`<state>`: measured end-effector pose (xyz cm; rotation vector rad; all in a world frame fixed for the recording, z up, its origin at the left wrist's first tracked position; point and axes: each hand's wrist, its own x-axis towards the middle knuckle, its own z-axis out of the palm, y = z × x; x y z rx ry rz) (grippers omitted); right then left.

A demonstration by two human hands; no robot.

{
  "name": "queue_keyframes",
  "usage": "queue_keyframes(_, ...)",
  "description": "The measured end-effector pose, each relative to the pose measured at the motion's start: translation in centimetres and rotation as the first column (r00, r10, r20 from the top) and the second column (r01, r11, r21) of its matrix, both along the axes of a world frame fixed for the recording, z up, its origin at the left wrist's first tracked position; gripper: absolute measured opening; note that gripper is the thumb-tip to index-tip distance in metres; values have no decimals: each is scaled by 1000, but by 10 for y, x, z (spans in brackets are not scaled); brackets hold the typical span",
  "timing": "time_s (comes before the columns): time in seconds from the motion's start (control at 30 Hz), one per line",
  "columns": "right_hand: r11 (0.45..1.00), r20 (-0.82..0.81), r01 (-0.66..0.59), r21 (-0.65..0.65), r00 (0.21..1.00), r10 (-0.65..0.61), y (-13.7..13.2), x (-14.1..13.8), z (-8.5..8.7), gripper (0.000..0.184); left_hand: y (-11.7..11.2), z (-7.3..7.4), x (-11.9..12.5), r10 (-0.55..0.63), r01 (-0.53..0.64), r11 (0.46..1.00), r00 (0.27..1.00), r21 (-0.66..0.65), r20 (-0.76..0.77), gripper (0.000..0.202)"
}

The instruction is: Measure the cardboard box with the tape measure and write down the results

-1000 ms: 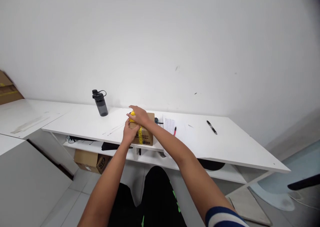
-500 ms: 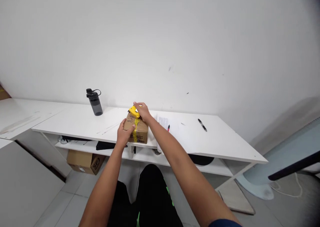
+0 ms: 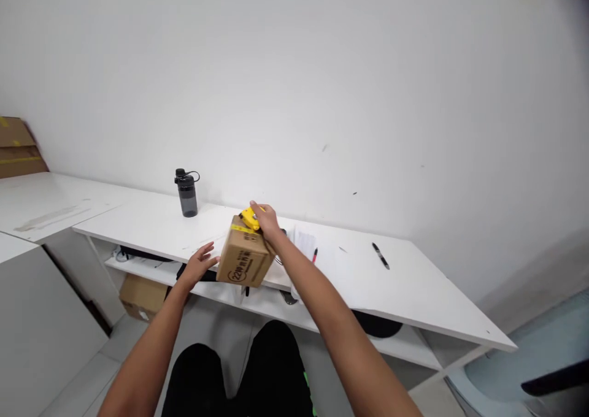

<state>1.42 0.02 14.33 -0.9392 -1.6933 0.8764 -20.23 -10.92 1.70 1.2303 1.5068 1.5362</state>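
Observation:
My right hand is closed round a yellow tape measure at the top of a small cardboard box. The box is tilted, with a printed side facing me and a yellow strip across its upper part. Some right fingers are hidden behind the box, so I cannot tell how firmly they hold it. My left hand is open to the left of the box, fingers spread, tips close to its edge; whether they touch it is unclear.
On the white desk stand a dark water bottle at the back left and papers with a red-capped pen. A black marker lies further right. Cardboard boxes sit at far left and below the shelf.
The box has turned and tipped, so a different printed side faces me. My left hand has let go of it and moved left, opening. The tape measure stays in my right hand.

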Motion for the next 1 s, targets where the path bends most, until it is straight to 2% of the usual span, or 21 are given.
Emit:
queue_keyframes(0.1, 997, 20, 53, -61, 998, -52, -20, -37, -10, 62, 1, 10, -5, 25, -24, 999, 999, 38, -31, 75)
queue_keyframes(0.17, 995, 71, 70, -65, 995, -65, -27, -55, -11, 64, -5, 24, 3, 73, -78, 991, 996, 109, 52, 69)
queue_keyframes(0.23, 993, 92, 99, -63, 991, -93, -27, -62, -11, 66, -12, 38, 16, 83, -109, 986, 977, 129, 194, 71)
queue_keyframes(0.27, 992, 93, 112, -52, 990, -106, -26, -61, -11, 66, -16, 44, 23, 57, -86, 989, 971, 119, 233, 72)
queue_keyframes(0.37, 991, 122, 129, 30, 984, -131, -21, -55, -12, 62, -21, 55, 44, 29, -46, 995, 984, 93, 175, 74)
queue_keyframes(0.47, 979, 220, 105, 176, 965, -143, -21, -49, -8, 63, -17, 56, 57, 65, -72, 993, 994, 92, 84, 77)
queue_keyframes(0.63, 917, 386, -99, 386, 920, -64, -26, -52, 2, 66, -3, 54, 60, 46, -59, 990, 994, 126, 99, 74)
queue_keyframes(0.83, 885, 438, -161, 437, 898, -53, -23, -51, 1, 65, -1, 49, 60, 39, -60, 983, 992, 172, 123, 70)
queue_keyframes(1.0, 873, 430, -182, 452, 902, -34, -20, -46, -2, 65, -2, 50, 61, 41, -59, 987, 992, 148, 118, 67)
